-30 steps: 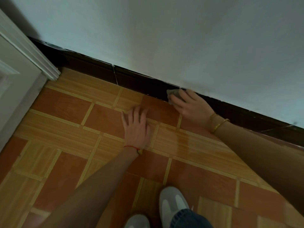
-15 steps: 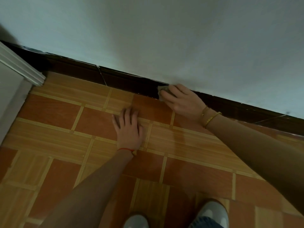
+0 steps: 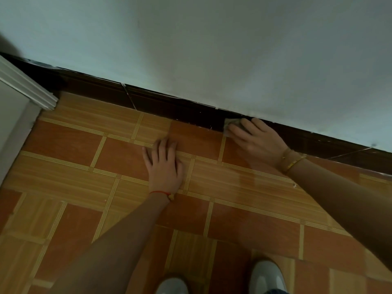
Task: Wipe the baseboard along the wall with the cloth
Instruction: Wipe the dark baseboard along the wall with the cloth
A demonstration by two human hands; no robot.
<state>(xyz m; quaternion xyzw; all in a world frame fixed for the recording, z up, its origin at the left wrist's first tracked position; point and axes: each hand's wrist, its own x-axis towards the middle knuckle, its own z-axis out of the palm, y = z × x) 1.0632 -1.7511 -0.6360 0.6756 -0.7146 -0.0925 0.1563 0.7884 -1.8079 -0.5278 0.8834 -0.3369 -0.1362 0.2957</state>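
Observation:
A dark brown baseboard (image 3: 169,107) runs along the foot of the pale wall, from upper left to right. My right hand (image 3: 256,141) holds a small grey cloth (image 3: 231,122) against the baseboard, and only a corner of the cloth shows past the fingers. A gold bracelet sits on that wrist. My left hand (image 3: 164,164) rests flat on the floor tiles with its fingers spread, a little short of the baseboard. It has a red thread round the wrist.
The floor (image 3: 118,151) has orange and wood-pattern tiles. A white door frame (image 3: 27,92) stands at the left and meets the baseboard's end. A pale joint (image 3: 129,99) crosses the baseboard. My two light shoes (image 3: 265,276) are at the bottom edge.
My right hand has slid the cloth to the right along the baseboard, away from the joint. My left hand stays planted on the tiles. My shoes have shifted to the right.

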